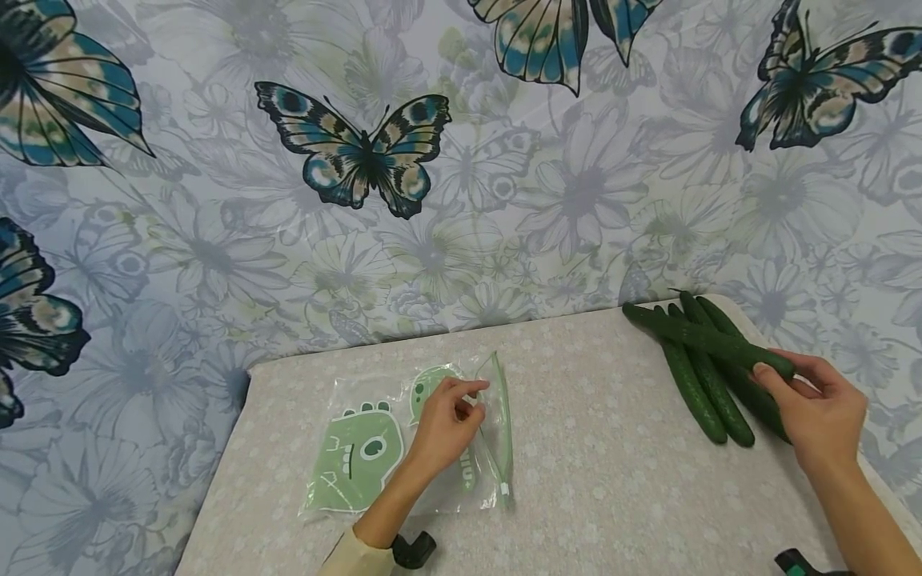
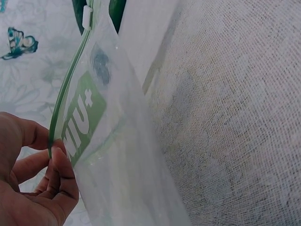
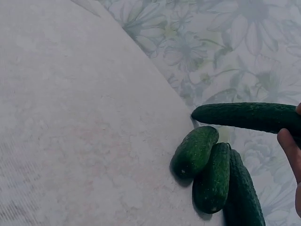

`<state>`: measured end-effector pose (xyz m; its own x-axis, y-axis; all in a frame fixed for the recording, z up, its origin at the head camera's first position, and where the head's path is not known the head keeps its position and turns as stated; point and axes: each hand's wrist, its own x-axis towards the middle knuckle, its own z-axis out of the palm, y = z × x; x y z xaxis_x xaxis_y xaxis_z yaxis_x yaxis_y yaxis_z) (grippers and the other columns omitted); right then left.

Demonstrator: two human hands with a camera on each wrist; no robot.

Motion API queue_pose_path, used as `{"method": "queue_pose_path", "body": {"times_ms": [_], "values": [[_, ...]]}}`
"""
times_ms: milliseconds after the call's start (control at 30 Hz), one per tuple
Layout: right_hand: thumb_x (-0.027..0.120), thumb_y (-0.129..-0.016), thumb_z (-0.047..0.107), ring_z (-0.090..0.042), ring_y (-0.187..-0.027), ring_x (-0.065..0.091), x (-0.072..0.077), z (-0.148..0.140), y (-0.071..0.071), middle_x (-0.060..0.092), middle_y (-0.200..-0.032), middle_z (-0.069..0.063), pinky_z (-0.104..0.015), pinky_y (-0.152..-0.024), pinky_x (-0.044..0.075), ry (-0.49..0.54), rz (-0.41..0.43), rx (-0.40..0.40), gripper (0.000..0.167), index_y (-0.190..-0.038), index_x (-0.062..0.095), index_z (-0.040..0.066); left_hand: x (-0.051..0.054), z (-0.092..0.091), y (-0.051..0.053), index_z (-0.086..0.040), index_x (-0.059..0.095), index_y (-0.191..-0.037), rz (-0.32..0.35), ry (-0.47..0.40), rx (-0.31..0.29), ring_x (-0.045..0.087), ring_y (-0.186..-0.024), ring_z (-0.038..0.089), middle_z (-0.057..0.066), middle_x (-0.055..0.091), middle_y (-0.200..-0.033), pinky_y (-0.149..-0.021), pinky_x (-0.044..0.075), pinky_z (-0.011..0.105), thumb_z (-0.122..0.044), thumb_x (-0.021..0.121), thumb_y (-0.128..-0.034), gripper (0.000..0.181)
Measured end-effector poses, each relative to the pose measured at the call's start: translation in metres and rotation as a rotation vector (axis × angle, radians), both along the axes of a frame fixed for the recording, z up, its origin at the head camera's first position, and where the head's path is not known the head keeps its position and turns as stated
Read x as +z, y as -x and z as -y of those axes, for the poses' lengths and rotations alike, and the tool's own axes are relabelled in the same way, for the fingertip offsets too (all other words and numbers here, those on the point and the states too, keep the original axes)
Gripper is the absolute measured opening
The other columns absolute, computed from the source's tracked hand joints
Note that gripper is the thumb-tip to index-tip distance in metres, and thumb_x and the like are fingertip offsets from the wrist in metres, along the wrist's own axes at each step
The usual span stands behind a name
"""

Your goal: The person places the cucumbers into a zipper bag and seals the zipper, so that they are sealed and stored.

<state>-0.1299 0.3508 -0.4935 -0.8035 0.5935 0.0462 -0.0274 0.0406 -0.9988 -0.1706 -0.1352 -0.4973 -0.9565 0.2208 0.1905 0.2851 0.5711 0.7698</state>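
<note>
A clear zip bag with green cartoon prints (image 1: 360,456) lies on the cloth in the head view. My left hand (image 1: 442,424) is over its right part; in the left wrist view the thumb and fingers of that hand (image 2: 35,174) pinch the green zip edge (image 2: 63,94), and a white slider (image 2: 87,18) sits farther along it. My right hand (image 1: 824,408) grips one end of a cucumber (image 1: 709,340), which lies across several others (image 1: 691,384). The right wrist view has this cucumber (image 3: 249,116) above the others (image 3: 211,179), with fingertips (image 3: 287,141) at its right end.
The table has a pale patterned cloth (image 1: 576,448), and its back edge meets a wall covering with flowers and butterflies (image 1: 367,160). Dark wrist devices (image 1: 414,550) show near both forearms at the bottom of the head view.
</note>
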Motion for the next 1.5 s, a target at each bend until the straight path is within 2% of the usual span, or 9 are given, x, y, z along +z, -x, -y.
{"method": "queue_pose_path", "body": {"times_ms": [100,333,500,633,800,1000,1133,1300,1500], "values": [[0.085,-0.089,0.001,-0.001,-0.073,0.079,0.000,0.001,0.001,0.080,-0.101,0.015,-0.010,-0.070,0.058,0.119,-0.092,0.056,0.034,-0.122,0.079,0.003,-0.001,0.000,0.000,-0.020,0.078,-0.130,-0.003,0.000,0.003,0.062,-0.075,0.005,0.012,0.068,-0.111,-0.073,0.056,0.022,-0.009,0.068,-0.0983,0.035],[0.068,-0.091,-0.022,-0.020,-0.083,0.084,-0.004,0.005,-0.001,0.083,-0.108,-0.006,-0.033,-0.074,0.066,0.382,-0.359,0.297,0.027,-0.114,0.076,-0.010,-0.002,-0.001,0.001,-0.018,0.078,-0.130,-0.009,-0.007,0.012,0.062,-0.075,0.006,0.012,0.068,-0.112,-0.073,0.055,0.022,-0.008,0.068,-0.0979,0.035],[0.056,-0.096,-0.026,-0.023,-0.090,0.084,-0.009,0.007,-0.003,0.083,-0.113,-0.008,-0.037,-0.076,0.066,0.445,-0.411,0.444,0.035,-0.117,0.076,-0.009,-0.003,-0.004,0.003,-0.012,0.077,-0.131,-0.020,-0.017,0.011,0.062,-0.075,0.007,0.009,0.067,-0.111,-0.073,0.055,0.022,-0.009,0.067,-0.0981,0.034],[0.048,-0.098,-0.028,-0.026,-0.092,0.084,-0.013,0.011,-0.001,0.082,-0.114,-0.011,-0.038,-0.078,0.066,0.463,-0.444,0.540,0.039,-0.118,0.075,-0.010,-0.003,-0.006,0.004,-0.014,0.078,-0.130,-0.021,-0.026,0.011,0.063,-0.075,0.007,0.008,0.067,-0.110,-0.073,0.055,0.022,-0.008,0.068,-0.0977,0.034],[0.042,-0.101,-0.027,-0.025,-0.096,0.083,-0.016,0.019,-0.002,0.080,-0.117,-0.010,-0.038,-0.082,0.065,0.451,-0.446,0.652,0.043,-0.120,0.075,-0.009,-0.003,-0.009,0.004,-0.014,0.078,-0.130,-0.024,-0.027,0.013,0.063,-0.076,0.005,0.010,0.068,-0.111,-0.073,0.055,0.021,-0.008,0.069,-0.0972,0.035],[0.041,-0.105,-0.020,-0.017,-0.099,0.080,-0.018,0.026,-0.004,0.075,-0.126,-0.004,-0.035,-0.089,0.064,0.373,-0.365,0.755,0.044,-0.129,0.073,-0.004,-0.002,-0.011,0.006,-0.011,0.077,-0.132,-0.015,-0.029,0.004,0.063,-0.076,0.006,0.011,0.067,-0.113,-0.073,0.054,0.021,-0.008,0.068,-0.0977,0.035],[0.042,-0.106,-0.017,-0.011,-0.089,0.076,-0.020,0.033,-0.004,0.072,-0.125,0.000,-0.034,-0.091,0.064,0.339,-0.309,0.785,0.045,-0.133,0.073,0.000,-0.001,-0.013,0.006,-0.011,0.077,-0.133,-0.013,-0.039,-0.016,0.063,-0.076,0.006,0.011,0.067,-0.113,-0.073,0.054,0.021,-0.008,0.067,-0.0980,0.036],[0.043,-0.106,-0.016,-0.014,-0.103,0.081,-0.025,0.048,0.001,0.078,-0.128,0.003,-0.032,-0.089,0.065,0.360,-0.276,0.825,0.047,-0.133,0.075,0.006,-0.002,-0.015,0.007,-0.011,0.076,-0.134,-0.011,-0.050,-0.035,0.063,-0.075,0.007,0.010,0.067,-0.113,-0.073,0.055,0.021,-0.007,0.067,-0.0989,0.036],[0.048,-0.105,-0.015,-0.014,-0.105,0.081,-0.032,0.072,0.007,0.079,-0.124,0.002,-0.033,-0.088,0.065,0.333,-0.238,0.856,0.044,-0.132,0.076,0.007,-0.002,-0.017,0.008,-0.012,0.077,-0.133,-0.017,-0.055,-0.037,0.064,-0.076,0.005,0.009,0.067,-0.112,-0.073,0.055,0.021,-0.006,0.067,-0.0975,0.037]]}}
